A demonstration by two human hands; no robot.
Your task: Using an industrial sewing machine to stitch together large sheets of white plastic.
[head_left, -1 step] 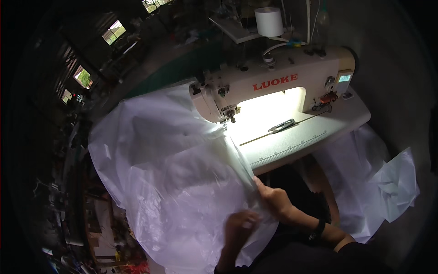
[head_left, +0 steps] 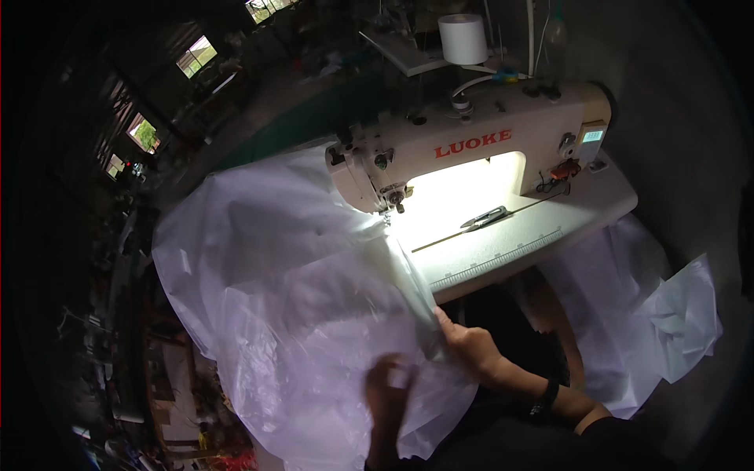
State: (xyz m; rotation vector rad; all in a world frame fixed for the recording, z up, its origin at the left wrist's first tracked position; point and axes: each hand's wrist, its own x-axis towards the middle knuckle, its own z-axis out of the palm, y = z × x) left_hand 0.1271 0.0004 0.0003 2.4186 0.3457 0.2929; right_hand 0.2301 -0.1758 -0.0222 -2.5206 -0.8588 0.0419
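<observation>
A large, thin white fabric sheet (head_left: 290, 290) spreads from the needle of a cream sewing machine (head_left: 471, 149) down toward me on the left. My right hand (head_left: 471, 345) pinches the sheet's right edge just below the table's front edge. It wears a dark wristband (head_left: 543, 396). My left hand (head_left: 389, 388) is blurred and grips the sheet lower down, with its fingers partly under a fold. The machine's lamp lights the white table top (head_left: 542, 235) under the arm.
Dark thread snips (head_left: 483, 220) lie on the table near a printed ruler strip. A white thread cone (head_left: 462, 38) stands behind the machine. More white fabric (head_left: 652, 314) hangs in a heap at the right. Dim workshop clutter and windows fill the left.
</observation>
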